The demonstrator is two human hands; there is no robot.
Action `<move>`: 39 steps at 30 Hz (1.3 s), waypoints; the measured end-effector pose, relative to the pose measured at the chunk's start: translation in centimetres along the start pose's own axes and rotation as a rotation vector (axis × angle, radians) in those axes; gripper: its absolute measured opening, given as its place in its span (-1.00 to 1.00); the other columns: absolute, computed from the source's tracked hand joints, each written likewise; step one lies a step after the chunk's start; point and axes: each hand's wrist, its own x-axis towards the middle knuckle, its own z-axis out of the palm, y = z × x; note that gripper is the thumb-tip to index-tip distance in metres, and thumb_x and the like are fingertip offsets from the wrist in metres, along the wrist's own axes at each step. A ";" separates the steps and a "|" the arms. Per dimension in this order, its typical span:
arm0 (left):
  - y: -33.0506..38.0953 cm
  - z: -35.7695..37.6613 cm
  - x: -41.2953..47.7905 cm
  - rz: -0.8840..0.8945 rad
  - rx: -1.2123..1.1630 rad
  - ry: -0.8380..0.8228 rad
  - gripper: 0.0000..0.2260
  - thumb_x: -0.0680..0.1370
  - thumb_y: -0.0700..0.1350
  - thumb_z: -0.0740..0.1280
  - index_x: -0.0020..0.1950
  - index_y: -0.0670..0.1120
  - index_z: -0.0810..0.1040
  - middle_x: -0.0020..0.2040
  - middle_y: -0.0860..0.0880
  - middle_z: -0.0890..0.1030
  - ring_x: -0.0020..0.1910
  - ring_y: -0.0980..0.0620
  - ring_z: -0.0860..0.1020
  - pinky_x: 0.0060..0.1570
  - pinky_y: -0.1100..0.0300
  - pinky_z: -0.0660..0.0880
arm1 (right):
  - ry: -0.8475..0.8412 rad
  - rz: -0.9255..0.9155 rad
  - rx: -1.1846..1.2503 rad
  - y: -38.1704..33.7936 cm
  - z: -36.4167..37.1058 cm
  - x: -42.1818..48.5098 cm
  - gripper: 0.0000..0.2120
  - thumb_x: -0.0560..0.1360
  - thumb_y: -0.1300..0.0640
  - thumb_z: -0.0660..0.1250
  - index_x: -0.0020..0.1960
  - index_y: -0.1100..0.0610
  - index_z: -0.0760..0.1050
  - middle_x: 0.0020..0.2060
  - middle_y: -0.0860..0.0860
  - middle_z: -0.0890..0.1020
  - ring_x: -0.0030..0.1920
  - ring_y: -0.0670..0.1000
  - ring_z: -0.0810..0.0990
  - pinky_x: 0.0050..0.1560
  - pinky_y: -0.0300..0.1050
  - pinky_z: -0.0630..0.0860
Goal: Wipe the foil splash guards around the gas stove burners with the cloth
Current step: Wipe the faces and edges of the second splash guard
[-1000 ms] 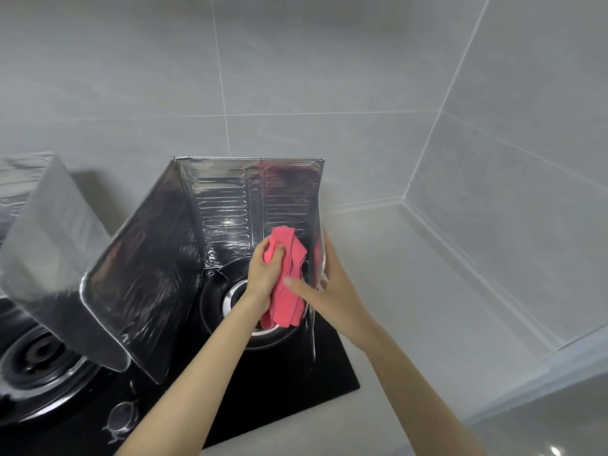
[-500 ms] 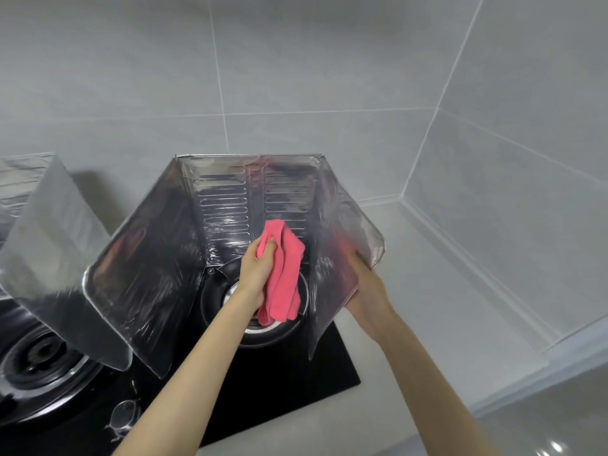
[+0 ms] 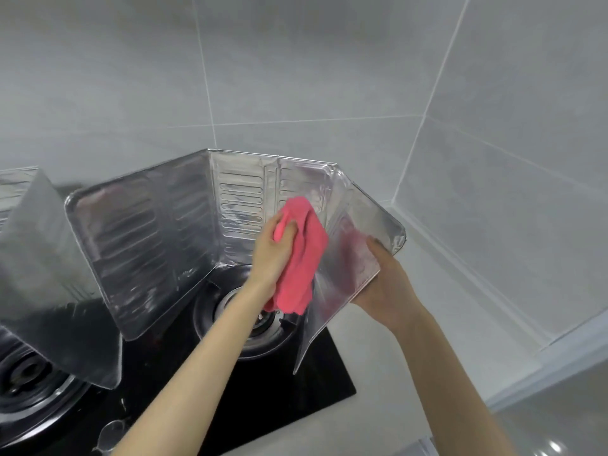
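A three-panel foil splash guard (image 3: 148,245) stands around the right burner (image 3: 253,327) of the black gas stove. My left hand (image 3: 271,255) grips a pink cloth (image 3: 301,258), which lies against the inner face of the guard where the back panel meets the right panel. My right hand (image 3: 385,281) holds the outer edge of the right foil panel (image 3: 365,225), thumb on the inner side. The pink cloth reflects in that panel. A second foil guard (image 3: 36,245) stands around the left burner (image 3: 26,373).
The black glass stove top (image 3: 306,386) ends just right of the burner. A stove knob (image 3: 112,432) sits at the front edge. A pale counter (image 3: 427,258) runs right to the tiled corner wall (image 3: 493,143).
The right foil panel has swung open to the right, my right hand moving from its inner side to its outer edge. My left hand with the cloth stays at the back right corner.
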 end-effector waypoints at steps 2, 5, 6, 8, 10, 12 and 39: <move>-1.7 1.7 -0.9 0.025 0.078 -0.029 -0.64 0.59 -0.02 0.23 0.38 -0.05 0.41 0.30 -0.06 0.51 0.26 -0.04 0.49 0.32 -0.05 0.39 | 0.008 0.032 0.036 0.2 -0.2 0.2 -0.66 0.59 -0.06 0.11 0.24 0.09 0.46 0.17 0.15 0.59 0.17 0.13 0.56 0.06 0.02 0.50; -4.5 4.1 -2.4 0.022 0.102 -0.052 -0.66 0.60 -0.08 0.21 0.38 -0.08 0.42 0.31 -0.01 0.51 0.29 0.02 0.47 0.34 0.10 0.35 | -0.005 0.038 0.057 0.3 -0.9 0.2 -0.61 0.60 -0.07 0.06 0.27 0.10 0.47 0.16 0.12 0.62 0.16 0.08 0.60 0.08 0.01 0.56; -5.4 4.6 -2.7 0.005 0.097 -0.043 -0.67 0.60 -0.08 0.21 0.37 -0.06 0.43 0.30 -0.01 0.52 0.29 0.03 0.47 0.33 0.13 0.35 | -0.006 0.026 0.066 0.1 -1.2 0.1 -0.63 0.60 -0.05 0.07 0.22 0.10 0.52 0.10 0.11 0.65 0.08 0.06 0.65 0.05 -0.01 0.59; -7.3 5.6 -3.1 -0.037 0.092 -0.017 -0.68 0.61 -0.07 0.21 0.37 -0.04 0.43 0.29 0.00 0.53 0.28 0.02 0.48 0.29 0.18 0.35 | 0.009 -0.002 0.069 0.1 -1.9 -0.2 -0.59 0.61 -0.04 0.06 0.04 0.11 0.65 0.04 0.11 0.68 0.00 0.04 0.67 0.10 -0.02 0.57; -9.1 6.3 -3.5 -0.077 0.097 -0.002 -0.69 0.61 -0.08 0.20 0.36 -0.02 0.43 0.29 -0.01 0.54 0.28 0.00 0.48 0.27 0.21 0.34 | 0.036 -0.003 0.068 0.2 -2.7 -0.5 -0.56 0.61 -0.05 0.08 -0.03 0.13 0.70 0.06 0.12 0.67 0.06 0.05 0.66 0.19 -0.01 0.52; -10.5 7.0 -4.0 -0.123 0.085 0.001 -0.68 0.62 -0.08 0.19 0.37 -0.03 0.42 0.30 -0.01 0.52 0.29 0.01 0.46 0.28 0.22 0.33 | 0.078 0.000 0.052 0.6 -3.5 -0.6 -0.60 0.59 -0.06 0.13 0.17 0.16 0.60 0.16 0.15 0.62 0.18 0.09 0.60 0.28 0.03 0.44; -9.2 9.1 -1.3 -0.172 -0.197 0.088 -0.85 0.59 -0.05 0.25 0.12 0.01 0.54 -0.06 0.05 0.60 -0.14 0.22 0.53 -0.15 0.34 0.43 | 0.037 -0.015 0.006 1.9 -5.6 -1.3 -0.60 0.55 -0.05 0.10 0.24 0.12 0.50 0.17 0.10 0.62 0.19 0.04 0.59 0.31 0.01 0.42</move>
